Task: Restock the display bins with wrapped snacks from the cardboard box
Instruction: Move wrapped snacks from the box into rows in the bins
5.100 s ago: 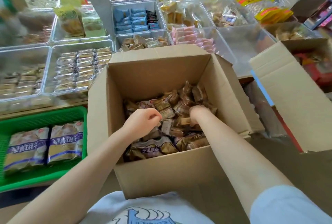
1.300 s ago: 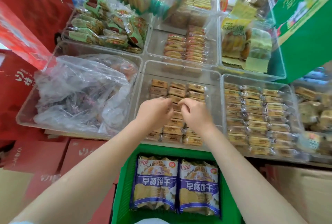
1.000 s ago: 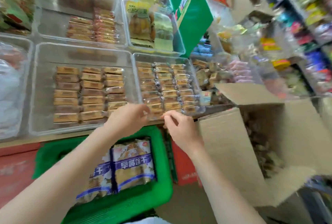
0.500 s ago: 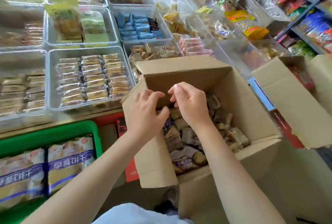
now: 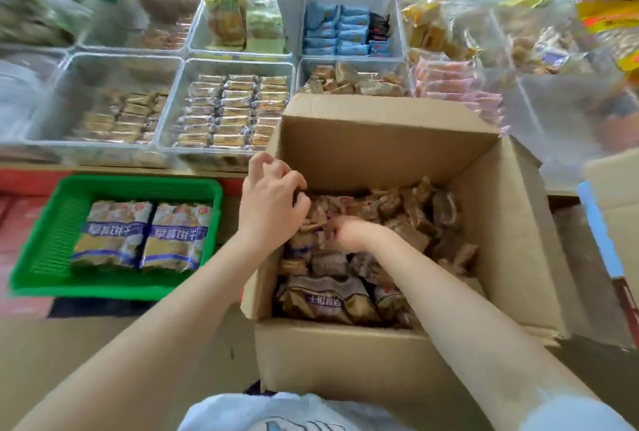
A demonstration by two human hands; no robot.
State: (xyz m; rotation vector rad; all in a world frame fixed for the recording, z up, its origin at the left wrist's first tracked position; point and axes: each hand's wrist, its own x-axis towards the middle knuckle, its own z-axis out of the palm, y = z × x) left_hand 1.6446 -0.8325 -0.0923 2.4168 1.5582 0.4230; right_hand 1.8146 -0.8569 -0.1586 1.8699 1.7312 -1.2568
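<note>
Both your hands have dropped from above the cardboard box (image 5: pixel 380 140) into it; your right hand (image 5: pixel 349 232) is buried among the wrapped snacks (image 5: pixel 408 213), grip impossible to tell; your left hand (image 5: pixel 271 202) hovers at the rim, fingers loosely curled, holding nothing; grab too many and some could spill short of the display bins (image 5: pixel 228 66); wrapper lettering is blurred, unreadable.
</note>
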